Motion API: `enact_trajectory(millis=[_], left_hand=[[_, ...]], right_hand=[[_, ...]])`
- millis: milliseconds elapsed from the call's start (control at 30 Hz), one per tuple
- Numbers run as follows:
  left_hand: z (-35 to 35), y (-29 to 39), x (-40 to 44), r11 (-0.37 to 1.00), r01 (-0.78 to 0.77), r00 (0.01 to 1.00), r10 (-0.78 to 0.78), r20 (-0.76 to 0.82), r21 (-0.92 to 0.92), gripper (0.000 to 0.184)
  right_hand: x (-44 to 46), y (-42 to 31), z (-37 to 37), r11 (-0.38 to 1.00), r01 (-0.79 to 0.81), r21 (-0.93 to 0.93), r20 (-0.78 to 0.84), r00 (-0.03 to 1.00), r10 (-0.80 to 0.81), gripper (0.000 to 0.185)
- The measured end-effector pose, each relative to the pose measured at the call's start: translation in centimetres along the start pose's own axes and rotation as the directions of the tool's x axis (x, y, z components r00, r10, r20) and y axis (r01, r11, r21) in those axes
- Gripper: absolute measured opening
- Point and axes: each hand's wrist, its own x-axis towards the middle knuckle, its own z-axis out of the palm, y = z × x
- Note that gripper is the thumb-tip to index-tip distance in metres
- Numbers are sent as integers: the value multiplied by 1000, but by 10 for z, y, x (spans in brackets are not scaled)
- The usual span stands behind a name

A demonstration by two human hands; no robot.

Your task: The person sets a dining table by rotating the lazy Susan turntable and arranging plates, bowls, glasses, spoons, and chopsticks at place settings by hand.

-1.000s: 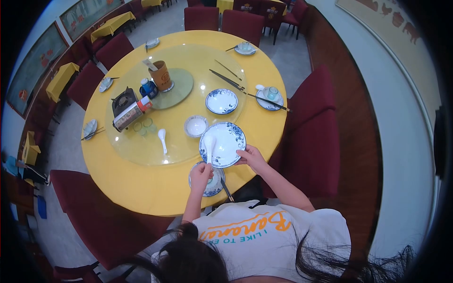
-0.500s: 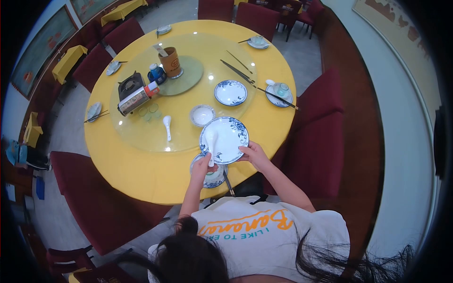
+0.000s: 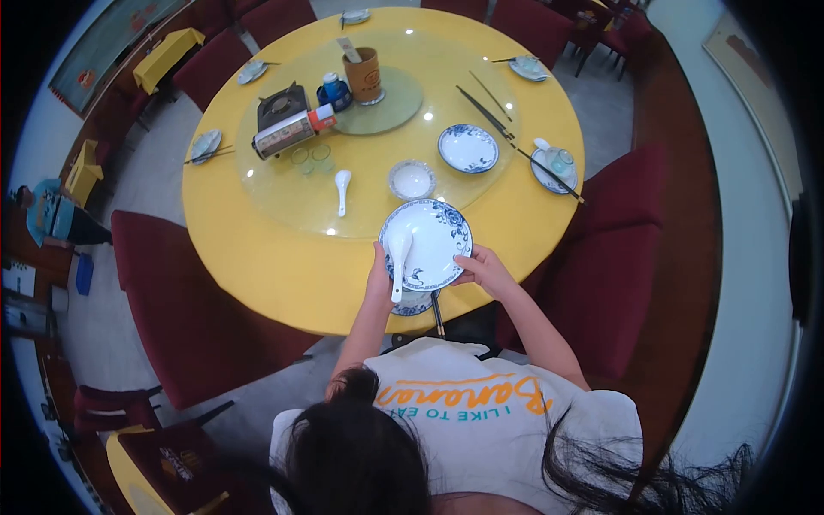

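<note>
A white plate with a blue floral rim (image 3: 442, 245) is held up over the near table edge. On its left side lies a white spoon (image 3: 399, 257), its handle reaching past the near rim. My left hand (image 3: 378, 276) grips the plate's left edge, fingers partly hidden beneath. On the opposite side, my right hand (image 3: 487, 275) clasps the rim with its thumb on top. Below, partly covered, another blue-patterned plate (image 3: 410, 306) sits beside dark chopsticks (image 3: 439, 316). Just beyond the held plate is a small white bowl (image 3: 412, 180).
On the glass turntable (image 3: 283, 197) are a second spoon (image 3: 342, 190), a blue-rimmed dish (image 3: 469, 148), a portable stove (image 3: 284, 110), a gas canister (image 3: 287, 135) and a brown holder (image 3: 364, 75). Place settings ring the yellow table (image 3: 249, 266). A person (image 3: 53, 215) stands far left.
My left hand has gone from the spoon handle to the plate's left edge, and the spoon now rests on the plate. The camera view has shifted, so the table appears higher and further right.
</note>
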Motion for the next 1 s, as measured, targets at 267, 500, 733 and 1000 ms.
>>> enact_trajectory(millis=[267,500,733,1000], left_hand=[[-41,17,-18,993,-115,986,109,-129,-35,57],[-78,22,-47,980,-199,925,187,-331,-3,56],[-82,24,-70,975,-223,870,204,-450,11,54],[-115,12,-68,960,-281,851,245,-464,-8,56]], right_hand=[[74,-15,-20,944,-176,-277,-73,984,162,50],[181,-10,-45,956,-252,-147,-300,933,200,59],[226,7,-54,949,-284,-136,-370,903,217,42],[232,9,-60,929,-200,-310,-338,937,89,20]])
